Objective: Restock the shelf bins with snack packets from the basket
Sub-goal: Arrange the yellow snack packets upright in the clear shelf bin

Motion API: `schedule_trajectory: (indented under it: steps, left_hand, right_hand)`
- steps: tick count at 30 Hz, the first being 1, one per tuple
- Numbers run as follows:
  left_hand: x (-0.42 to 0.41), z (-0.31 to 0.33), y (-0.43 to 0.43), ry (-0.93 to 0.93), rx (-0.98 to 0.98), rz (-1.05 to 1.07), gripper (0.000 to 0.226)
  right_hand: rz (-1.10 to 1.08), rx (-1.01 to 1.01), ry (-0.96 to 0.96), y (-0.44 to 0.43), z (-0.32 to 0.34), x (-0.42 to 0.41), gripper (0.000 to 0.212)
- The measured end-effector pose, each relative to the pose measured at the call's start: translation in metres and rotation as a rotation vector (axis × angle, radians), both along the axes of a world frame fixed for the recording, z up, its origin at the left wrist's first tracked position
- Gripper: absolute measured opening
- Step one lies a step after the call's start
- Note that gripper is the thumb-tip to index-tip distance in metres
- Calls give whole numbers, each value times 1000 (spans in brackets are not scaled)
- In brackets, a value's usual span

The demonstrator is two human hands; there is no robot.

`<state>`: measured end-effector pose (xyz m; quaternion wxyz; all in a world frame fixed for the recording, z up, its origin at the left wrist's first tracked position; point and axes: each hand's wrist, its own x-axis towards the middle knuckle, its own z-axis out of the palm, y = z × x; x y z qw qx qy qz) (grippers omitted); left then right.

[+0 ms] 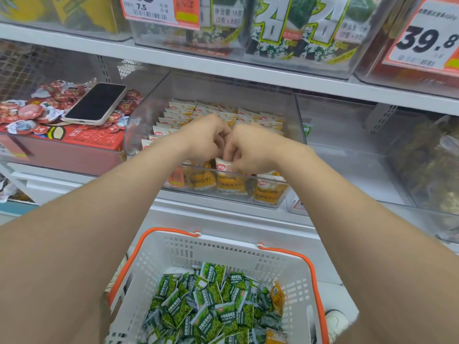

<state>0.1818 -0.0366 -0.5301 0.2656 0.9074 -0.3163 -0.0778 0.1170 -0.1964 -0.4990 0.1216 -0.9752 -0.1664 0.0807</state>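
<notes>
A yellow packet (223,168) with a white top and red logo stood upright at the near edge of a clear shelf bin (139,120), its upper edge pinched from both sides. The left hand (205,139) and the right hand (250,150) met knuckle to knuckle over it, fingers curled in and clamped on the packet's top. More packets of the same kind pressed against the bin's near wall just below, while tidy rows of them (178,115) filled the far half.

Near the camera, between the person's bare forearms, a white basket (223,244) with orange handles (298,256) held a loose heap of green packets (211,301); an orange packet (277,294) lay at the heap's right edge.

To the left of the bin, a phone (96,104) in a pale case lay face up, tilted on a pile of red-lidded cups (32,111) above a red carton (82,137). The bin to the right held brownish goods too blurred to make out.

On the shelf above, seaweed packs (285,28) stood in clear bins, flanked by a price tag reading 7.5 (154,8) to the left and another reading 39.8 (427,38) to the right. A white shoe (335,321) showed on the floor just right of the basket.
</notes>
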Motion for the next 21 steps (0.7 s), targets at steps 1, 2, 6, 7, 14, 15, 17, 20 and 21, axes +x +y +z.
schedule_trajectory:
  steps: [1, 2, 6, 7, 14, 15, 17, 20, 21]
  left_hand:
    - [0, 0, 1, 12, 2, -13, 24]
    - [-1, 1, 2, 22, -3, -18, 23]
    - [-4, 4, 5, 83, -22, 5, 28]
    - [-5, 5, 6, 95, -24, 3, 25]
    - [-9, 7, 13, -93, -3, 21, 21]
    - [-11, 9, 14, -126, 9, 29, 23]
    - [-13, 12, 17, -149, 43, 21, 23]
    - [-19, 15, 18, -170, 102, -14, 17]
    - [-22, 16, 17, -178, 117, -22, 16]
  right_hand:
    - [-3, -14, 26, 1, -1, 2, 4]
    - [-20, -8, 72, 1, -1, 3, 4]
    - [-113, 22, 217, -3, 1, 11, 15]
    - [-126, 8, 224, -2, 0, 13, 18]
    - [-113, -114, 159, -1, -14, 20, 30]
    - [-103, -136, 155, -2, -15, 20, 30]
    - [-75, -170, 96, 0, -16, 18, 29]
    - [-45, -108, -74, 4, -15, 11, 17]
    - [-46, -52, -102, 3, -13, 5, 17]
